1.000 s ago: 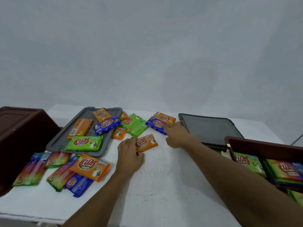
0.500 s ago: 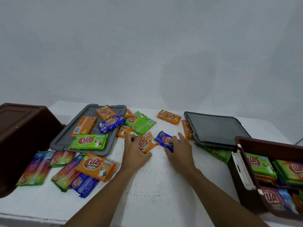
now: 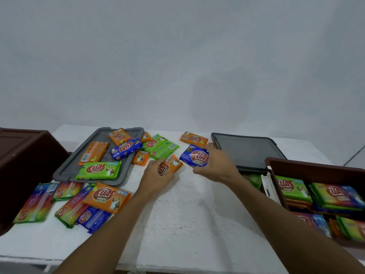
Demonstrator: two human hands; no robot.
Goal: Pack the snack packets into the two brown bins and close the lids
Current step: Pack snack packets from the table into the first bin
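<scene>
packets (image 3: 102,171): scattered on table | right bin (image 3: 316,169): open, part-filled

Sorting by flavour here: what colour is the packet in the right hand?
Blue, with a red logo: the packet held in the right hand, seen in the head view.

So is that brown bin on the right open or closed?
Open. The brown bin has no lid on it, and stacked packets show inside. A grey lid lies flat on the table beside it.

"KUAT" on blue packet (image 3: 194,158), orange packet (image 3: 107,196), green packet (image 3: 98,170).
</scene>
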